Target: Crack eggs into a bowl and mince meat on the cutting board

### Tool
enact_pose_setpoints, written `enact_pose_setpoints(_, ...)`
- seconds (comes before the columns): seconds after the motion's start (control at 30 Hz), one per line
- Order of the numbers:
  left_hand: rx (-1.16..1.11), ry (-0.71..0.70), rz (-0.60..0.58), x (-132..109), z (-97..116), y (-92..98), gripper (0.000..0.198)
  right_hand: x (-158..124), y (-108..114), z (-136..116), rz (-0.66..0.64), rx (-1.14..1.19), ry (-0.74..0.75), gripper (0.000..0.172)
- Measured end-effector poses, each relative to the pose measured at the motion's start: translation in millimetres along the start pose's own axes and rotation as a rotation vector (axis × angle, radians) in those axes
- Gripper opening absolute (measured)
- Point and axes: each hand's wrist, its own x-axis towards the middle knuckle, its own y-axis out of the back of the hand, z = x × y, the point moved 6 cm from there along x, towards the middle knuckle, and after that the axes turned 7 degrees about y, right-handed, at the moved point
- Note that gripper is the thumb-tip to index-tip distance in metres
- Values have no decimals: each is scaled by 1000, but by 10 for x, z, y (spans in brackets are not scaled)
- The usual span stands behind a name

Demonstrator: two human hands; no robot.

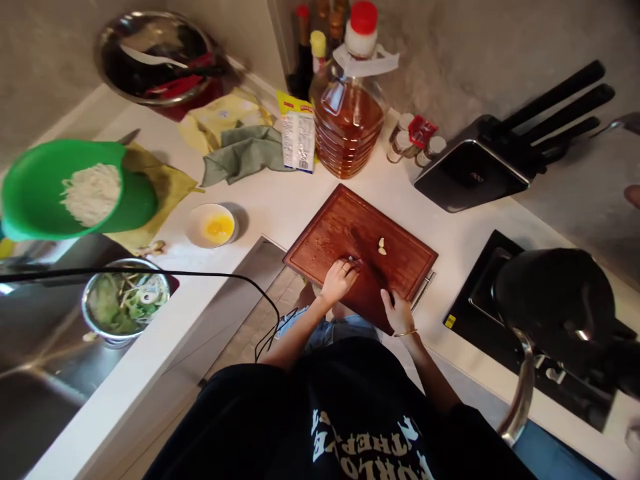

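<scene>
A reddish-brown wooden cutting board [325, 230] lies at the counter's front edge. My left hand [340, 279] rests on its near left part, fingertips pinched together over a small bit that I cannot make out. My right hand [399, 313] is closed around the dark handle of a knife [392, 297] at the board's near right side. The blade points toward my left fingertips and blends with the wood's colour. Two pale garlic cloves [382, 247] lie on the board beyond my right hand, and small wet scraps dot its left half.
Left are a bowl with egg yolk [219, 228], a green colander of noodles [30, 193] and a steel bowl of greens [120, 300] by the sink. Behind stand an oil jug [347, 120] and a knife block [470, 170]. A black pan [553, 300] sits on the right-hand stove.
</scene>
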Motion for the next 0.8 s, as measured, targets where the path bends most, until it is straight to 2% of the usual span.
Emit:
enact_pose_setpoints(0.1, 19, 2, -21, 65, -41, -47, 21, -134, -128, -34, -27, 16, -63, 51)
enact_pose_setpoints(0.23, 74, 38, -48, 134, -72, -114, 22, -144, -187, -48, -15, 47, -98, 51)
enact_pose_setpoints(0.6, 144, 72, -77, 151, -45, -197, 24, -131, -102, -28, -66, 86, -74, 44)
enact_pose_setpoints(0.8, 147, 110, -71, 149, -31, -212, 25, -9, -87, -159, -139, -13, -71, 48)
